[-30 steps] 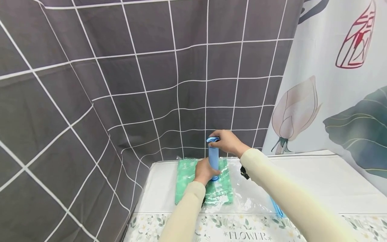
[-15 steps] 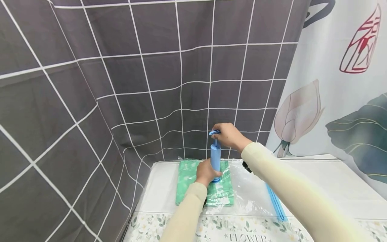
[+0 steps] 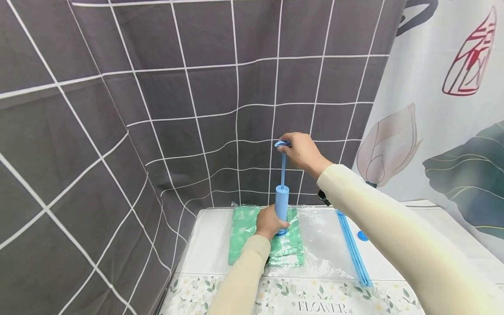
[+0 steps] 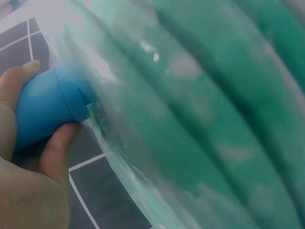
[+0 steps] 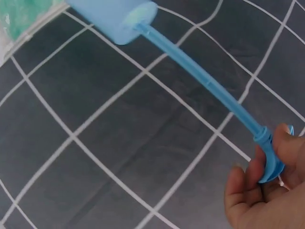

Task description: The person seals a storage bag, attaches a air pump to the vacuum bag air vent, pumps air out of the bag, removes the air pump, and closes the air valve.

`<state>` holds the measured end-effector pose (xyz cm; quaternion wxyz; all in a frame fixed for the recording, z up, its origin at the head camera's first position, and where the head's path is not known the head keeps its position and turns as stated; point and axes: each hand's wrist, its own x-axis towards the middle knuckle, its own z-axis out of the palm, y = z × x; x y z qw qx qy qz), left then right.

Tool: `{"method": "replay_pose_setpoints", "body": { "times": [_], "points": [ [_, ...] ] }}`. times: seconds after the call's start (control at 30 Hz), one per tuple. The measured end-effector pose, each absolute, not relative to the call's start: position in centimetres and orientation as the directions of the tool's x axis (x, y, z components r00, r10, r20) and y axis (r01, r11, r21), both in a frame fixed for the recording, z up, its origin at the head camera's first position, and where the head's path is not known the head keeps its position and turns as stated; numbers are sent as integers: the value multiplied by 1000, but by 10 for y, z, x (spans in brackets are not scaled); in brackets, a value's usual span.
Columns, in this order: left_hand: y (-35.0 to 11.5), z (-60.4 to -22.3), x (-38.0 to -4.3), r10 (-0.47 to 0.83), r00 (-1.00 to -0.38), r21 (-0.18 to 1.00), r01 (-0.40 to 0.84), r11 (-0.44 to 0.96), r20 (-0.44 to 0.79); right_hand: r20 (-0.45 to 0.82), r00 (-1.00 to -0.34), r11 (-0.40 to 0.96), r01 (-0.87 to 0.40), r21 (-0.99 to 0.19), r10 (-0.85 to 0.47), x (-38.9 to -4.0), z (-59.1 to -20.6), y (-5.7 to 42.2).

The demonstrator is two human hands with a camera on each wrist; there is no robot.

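A blue hand pump (image 3: pixel 281 202) stands upright on a clear plastic vacuum bag (image 3: pixel 323 245) with folded green cloth (image 3: pixel 246 232) inside. Low on the pump's barrel, my left hand (image 3: pixel 269 222) grips it with the thumb round the front. In the left wrist view the barrel's base (image 4: pixel 71 95) meets the plastic. My right hand (image 3: pixel 301 151) holds the pump's handle (image 5: pixel 272 164) high above the barrel. Between handle and barrel a long stretch of the thin blue rod (image 5: pixel 200 76) shows.
A blue zip strip (image 3: pixel 354 249) runs along the bag's right edge. Beyond it a round blue cap (image 3: pixel 362 236) lies on the white table (image 3: pixel 204 245). Dark grid-patterned cloth (image 3: pixel 204 109) hangs behind and to the left.
My right hand has risen with the handle, drawing the rod far out of the barrel. The left hand keeps its grip on the barrel. The round cap has come into sight.
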<state>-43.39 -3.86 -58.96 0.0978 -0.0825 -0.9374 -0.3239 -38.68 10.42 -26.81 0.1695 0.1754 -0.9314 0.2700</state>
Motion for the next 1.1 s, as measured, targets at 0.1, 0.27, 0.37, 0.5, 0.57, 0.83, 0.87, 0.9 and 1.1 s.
{"method": "replay_pose_setpoints", "body": {
  "times": [0.1,0.27,0.37,0.5,0.57,0.83,0.87,0.9,1.1],
  "points": [
    [-36,-583,-427,81,-967,609,217,763,243,426,-877,787,-420,-452,-223,-385,-261,104],
    [-35,-574,-415,59,-965,644,216,733,256,441,-865,803,-433,-411,-240,-384,-246,103],
    [-35,-584,-422,63,-959,634,231,738,276,441,-865,806,-430,-407,-239,-383,-239,103],
    [-36,-576,-416,74,-952,618,252,745,298,444,-860,799,-444,-406,-252,-383,-236,105],
    [-37,-570,-413,78,-955,627,249,738,287,450,-855,797,-452,-400,-259,-388,-238,107],
    [-38,-580,-427,52,-967,636,204,744,249,472,-838,819,-460,-342,-274,-398,-249,106],
    [-37,-581,-428,55,-967,629,205,750,249,454,-846,817,-458,-351,-279,-390,-248,105],
    [-37,-582,-428,59,-965,621,210,755,254,446,-849,819,-455,-349,-282,-386,-250,104],
    [-37,-588,-433,76,-958,596,234,768,278,417,-851,822,-467,-326,-319,-402,-296,109]
  ]
}}
